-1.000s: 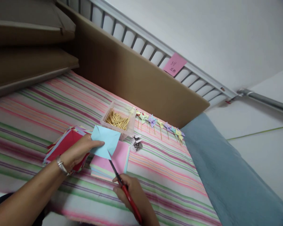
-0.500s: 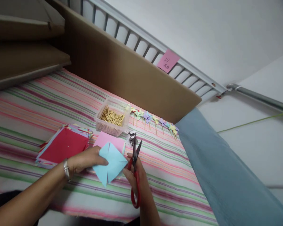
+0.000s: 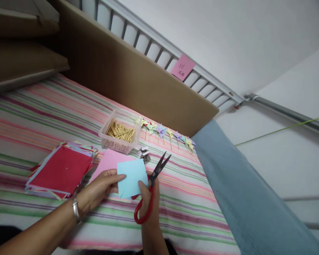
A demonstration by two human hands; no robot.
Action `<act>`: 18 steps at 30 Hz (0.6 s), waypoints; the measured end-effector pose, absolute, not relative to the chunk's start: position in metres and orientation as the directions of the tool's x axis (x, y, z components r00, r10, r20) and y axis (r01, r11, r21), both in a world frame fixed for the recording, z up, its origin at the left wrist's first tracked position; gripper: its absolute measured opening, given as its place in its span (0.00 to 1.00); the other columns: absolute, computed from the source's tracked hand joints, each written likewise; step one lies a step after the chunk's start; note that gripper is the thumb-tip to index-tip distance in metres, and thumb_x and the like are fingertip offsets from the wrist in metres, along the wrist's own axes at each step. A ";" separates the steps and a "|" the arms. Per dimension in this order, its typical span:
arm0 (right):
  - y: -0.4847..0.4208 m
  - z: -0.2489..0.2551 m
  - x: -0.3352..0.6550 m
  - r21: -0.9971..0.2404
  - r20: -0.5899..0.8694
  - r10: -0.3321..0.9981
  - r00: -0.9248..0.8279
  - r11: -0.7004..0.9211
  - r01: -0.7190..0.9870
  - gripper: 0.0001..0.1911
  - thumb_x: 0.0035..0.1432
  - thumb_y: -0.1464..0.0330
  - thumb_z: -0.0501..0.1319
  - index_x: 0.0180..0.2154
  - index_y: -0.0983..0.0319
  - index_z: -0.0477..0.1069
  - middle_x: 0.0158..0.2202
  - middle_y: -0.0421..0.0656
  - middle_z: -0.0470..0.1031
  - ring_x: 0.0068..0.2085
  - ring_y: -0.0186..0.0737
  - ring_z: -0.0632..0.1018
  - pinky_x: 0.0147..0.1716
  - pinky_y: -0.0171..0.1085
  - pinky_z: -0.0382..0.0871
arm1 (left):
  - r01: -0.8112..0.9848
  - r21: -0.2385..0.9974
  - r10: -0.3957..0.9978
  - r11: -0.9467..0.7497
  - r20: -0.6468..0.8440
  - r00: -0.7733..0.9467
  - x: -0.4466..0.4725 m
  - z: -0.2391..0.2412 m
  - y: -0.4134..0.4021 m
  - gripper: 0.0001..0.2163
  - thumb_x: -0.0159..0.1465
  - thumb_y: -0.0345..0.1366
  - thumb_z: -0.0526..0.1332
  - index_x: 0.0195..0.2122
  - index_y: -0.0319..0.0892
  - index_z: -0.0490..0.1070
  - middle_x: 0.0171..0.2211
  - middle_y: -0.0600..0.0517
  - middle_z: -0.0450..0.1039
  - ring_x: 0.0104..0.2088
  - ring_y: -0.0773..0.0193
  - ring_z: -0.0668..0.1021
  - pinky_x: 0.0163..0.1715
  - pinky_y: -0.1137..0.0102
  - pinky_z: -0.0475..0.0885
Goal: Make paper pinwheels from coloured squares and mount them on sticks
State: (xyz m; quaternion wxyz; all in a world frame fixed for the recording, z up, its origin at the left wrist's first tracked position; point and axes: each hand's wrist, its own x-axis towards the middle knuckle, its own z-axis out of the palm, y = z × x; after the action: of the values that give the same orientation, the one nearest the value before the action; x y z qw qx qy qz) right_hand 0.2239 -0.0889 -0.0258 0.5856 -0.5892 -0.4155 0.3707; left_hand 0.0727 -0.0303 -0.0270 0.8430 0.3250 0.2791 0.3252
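A light blue square of paper is held up over the table, its left edge pinched by my left hand, which has a silver bracelet at the wrist. My right hand carries red-handled scissors, their dark blades slightly apart and pointing up and away. Its thumb also presses on the paper's right edge. Under and behind the blue sheet lie pink sheets. To the left is a stack of coloured squares with red on top.
A clear plastic box of short wooden sticks stands behind the sheets. Beside it lies a small packet of metal pieces. Finished paper pinwheels line the cardboard wall. Striped cloth covers the table.
The blue paper has turned from corner-on to squarer, and its slits no longer show as before. My right thumb now rests on it. The scissors have tilted to the right.
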 end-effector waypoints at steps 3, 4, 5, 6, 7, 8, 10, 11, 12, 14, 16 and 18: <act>-0.089 -0.030 0.212 -0.995 0.072 0.904 0.422 0.035 0.094 0.18 0.55 0.63 0.58 0.47 0.58 0.60 0.37 0.42 0.69 0.29 0.36 0.73 0.23 0.33 0.70 | -0.448 0.704 0.772 0.551 -0.228 0.593 0.085 -0.033 -0.042 0.18 0.50 0.43 0.68 0.39 0.38 0.77 0.33 0.45 0.80 0.33 0.56 0.78 0.38 0.66 0.70; -0.089 -0.032 0.209 -0.993 0.073 0.902 0.425 0.028 0.111 0.18 0.55 0.62 0.58 0.47 0.58 0.60 0.38 0.43 0.69 0.30 0.36 0.73 0.24 0.33 0.70 | -0.465 0.709 0.796 0.531 -0.229 0.560 0.087 -0.034 -0.044 0.18 0.50 0.43 0.68 0.39 0.38 0.77 0.33 0.45 0.80 0.33 0.56 0.78 0.39 0.65 0.70; -0.089 -0.034 0.206 -0.992 0.069 0.903 0.424 0.018 0.124 0.19 0.55 0.62 0.58 0.48 0.58 0.60 0.39 0.43 0.69 0.30 0.36 0.72 0.24 0.33 0.70 | -0.475 0.715 0.817 0.513 -0.237 0.525 0.088 -0.036 -0.045 0.18 0.50 0.43 0.68 0.40 0.38 0.77 0.34 0.45 0.80 0.34 0.56 0.78 0.40 0.65 0.70; -0.089 -0.037 0.205 -0.991 0.061 0.905 0.420 0.005 0.133 0.19 0.55 0.62 0.58 0.48 0.58 0.60 0.39 0.43 0.69 0.30 0.35 0.72 0.25 0.33 0.69 | -0.476 0.722 0.832 0.502 -0.252 0.495 0.088 -0.037 -0.045 0.19 0.50 0.42 0.67 0.41 0.38 0.76 0.34 0.45 0.80 0.35 0.55 0.78 0.41 0.65 0.70; -0.089 -0.039 0.204 -0.990 0.049 0.909 0.413 -0.010 0.139 0.20 0.55 0.62 0.59 0.48 0.59 0.60 0.38 0.43 0.68 0.29 0.34 0.71 0.25 0.33 0.69 | -0.469 0.729 0.839 0.499 -0.271 0.472 0.086 -0.037 -0.042 0.19 0.50 0.42 0.67 0.41 0.38 0.76 0.35 0.45 0.80 0.35 0.55 0.78 0.41 0.65 0.70; -0.088 -0.041 0.205 -0.990 0.034 0.915 0.401 -0.025 0.141 0.20 0.54 0.62 0.60 0.48 0.59 0.61 0.36 0.41 0.68 0.28 0.33 0.70 0.25 0.33 0.69 | -0.456 0.737 0.843 0.499 -0.291 0.452 0.083 -0.037 -0.039 0.19 0.51 0.42 0.67 0.41 0.38 0.76 0.34 0.45 0.80 0.35 0.55 0.79 0.41 0.64 0.70; -0.087 -0.043 0.207 -0.988 0.004 0.936 0.351 -0.050 0.144 0.20 0.53 0.63 0.61 0.48 0.59 0.62 0.32 0.39 0.66 0.27 0.33 0.69 0.26 0.33 0.68 | -0.422 0.766 0.858 0.484 -0.323 0.398 0.075 -0.034 -0.029 0.18 0.50 0.41 0.67 0.39 0.38 0.76 0.33 0.46 0.80 0.35 0.54 0.79 0.41 0.63 0.70; -0.087 -0.043 0.209 -0.987 -0.012 0.950 0.312 -0.061 0.148 0.20 0.52 0.63 0.62 0.47 0.59 0.63 0.30 0.38 0.65 0.26 0.32 0.69 0.25 0.32 0.67 | -0.402 0.787 0.870 0.468 -0.330 0.367 0.070 -0.032 -0.023 0.17 0.49 0.40 0.68 0.38 0.37 0.76 0.32 0.46 0.80 0.35 0.54 0.79 0.40 0.63 0.70; -0.088 -0.042 0.212 -0.985 -0.028 0.964 0.263 -0.072 0.156 0.20 0.52 0.63 0.62 0.46 0.60 0.64 0.28 0.37 0.64 0.25 0.32 0.69 0.24 0.31 0.66 | -0.382 0.809 0.883 0.447 -0.330 0.335 0.065 -0.030 -0.018 0.16 0.48 0.39 0.68 0.37 0.37 0.76 0.31 0.46 0.80 0.34 0.54 0.79 0.40 0.64 0.71; -0.090 -0.039 0.217 -0.979 -0.068 0.988 0.140 -0.093 0.180 0.19 0.52 0.61 0.62 0.45 0.61 0.65 0.27 0.37 0.65 0.23 0.30 0.67 0.20 0.30 0.62 | -0.341 0.847 0.903 0.408 -0.319 0.287 0.053 -0.023 -0.008 0.14 0.47 0.39 0.68 0.34 0.36 0.76 0.30 0.47 0.80 0.33 0.54 0.79 0.38 0.64 0.71; -0.093 -0.035 0.222 -0.970 -0.134 0.991 0.017 -0.135 0.201 0.19 0.54 0.59 0.60 0.46 0.61 0.66 0.25 0.36 0.66 0.20 0.28 0.66 0.18 0.29 0.59 | -0.307 0.866 0.909 0.394 -0.318 0.271 0.041 -0.017 -0.002 0.14 0.47 0.39 0.68 0.33 0.36 0.76 0.29 0.47 0.80 0.31 0.54 0.79 0.36 0.64 0.71; -0.097 -0.031 0.226 -0.954 -0.214 0.974 -0.075 -0.192 0.228 0.19 0.55 0.58 0.58 0.46 0.62 0.66 0.24 0.36 0.66 0.19 0.28 0.65 0.16 0.28 0.58 | -0.300 0.871 0.907 0.388 -0.305 0.289 0.032 -0.013 0.002 0.14 0.48 0.39 0.68 0.34 0.36 0.76 0.29 0.47 0.80 0.31 0.54 0.79 0.36 0.65 0.71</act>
State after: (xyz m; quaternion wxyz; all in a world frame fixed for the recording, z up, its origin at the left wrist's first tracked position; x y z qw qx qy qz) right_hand 0.2259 -0.0971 -0.0308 0.3624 -0.5755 -0.5222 0.5145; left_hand 0.0325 0.0022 -0.0126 0.7180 0.3593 0.4225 0.4205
